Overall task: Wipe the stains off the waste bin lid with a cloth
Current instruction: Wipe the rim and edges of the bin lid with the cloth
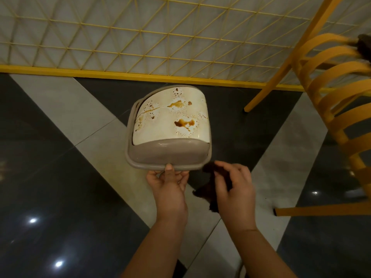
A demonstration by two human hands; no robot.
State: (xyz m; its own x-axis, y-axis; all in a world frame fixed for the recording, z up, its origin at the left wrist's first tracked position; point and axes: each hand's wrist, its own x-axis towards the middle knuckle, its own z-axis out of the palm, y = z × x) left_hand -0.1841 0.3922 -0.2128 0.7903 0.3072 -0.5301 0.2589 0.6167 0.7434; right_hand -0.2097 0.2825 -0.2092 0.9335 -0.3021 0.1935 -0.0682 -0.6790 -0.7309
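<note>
The waste bin lid [160, 155] has a grey frame and a white swing flap [170, 125] marked with brown stains and splatter. My left hand [168, 187] grips the lid's near rim, thumb on top, and holds it up above the floor. My right hand [234, 187] is just to the right of the lid's near corner, pinching a dark brown cloth [208, 191] that hangs down between the two hands. The cloth's upper end sits close to the rim; whether it touches I cannot tell.
A yellow wooden chair [331, 109] stands at the right, with something dark on its backrest [364, 47]. A yellow wire-mesh partition [140, 43] with a yellow base bar runs across the back. The floor has glossy dark and light grey tiles [60, 157].
</note>
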